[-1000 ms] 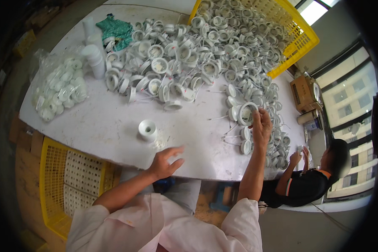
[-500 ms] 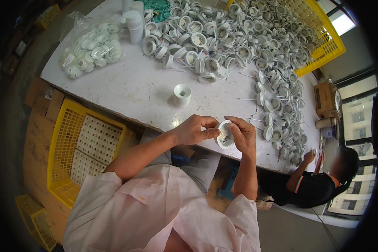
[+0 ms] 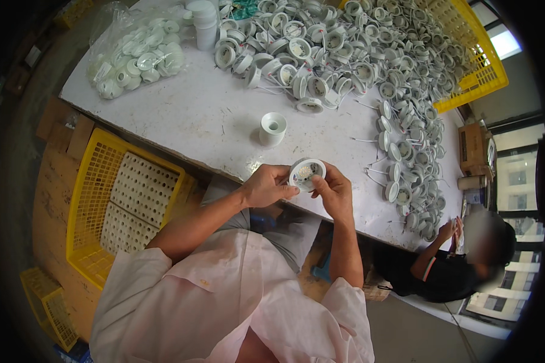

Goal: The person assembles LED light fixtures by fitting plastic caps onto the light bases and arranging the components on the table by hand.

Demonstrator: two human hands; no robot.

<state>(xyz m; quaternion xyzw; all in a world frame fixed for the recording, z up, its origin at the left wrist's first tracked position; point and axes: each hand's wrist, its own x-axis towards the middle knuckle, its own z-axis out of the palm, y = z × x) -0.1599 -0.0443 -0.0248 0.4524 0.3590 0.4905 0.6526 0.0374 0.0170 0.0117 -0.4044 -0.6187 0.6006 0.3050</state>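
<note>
Just off the table's near edge, I hold a round white downlight housing [image 3: 295, 176] between both hands, its open face turned up and a board with small yellowish chips visible inside. My left hand [image 3: 265, 186] grips the rim at the left, thumb and fingers closed on it. My right hand [image 3: 335, 192] is closed on the opposite side, its thumb reaching over the rim into the face. Beyond them, a white spool-like cylinder [image 3: 272, 134] with a hollow top stands upright on the white table [image 3: 224, 136].
A large heap of similar housings with wires [image 3: 345, 57] covers the far and right table, spilling from a yellow crate [image 3: 495, 69]. A bag of white discs [image 3: 140, 60] and stacked white cups [image 3: 205, 30] lie far left. Another yellow crate [image 3: 82, 212] holds perforated trays. A person [image 3: 427, 272] works at right.
The housing has tilted from nearly edge-on to face up and shifted slightly left and away from me. My right thumb has moved onto its inner face. Both hands keep hold.
</note>
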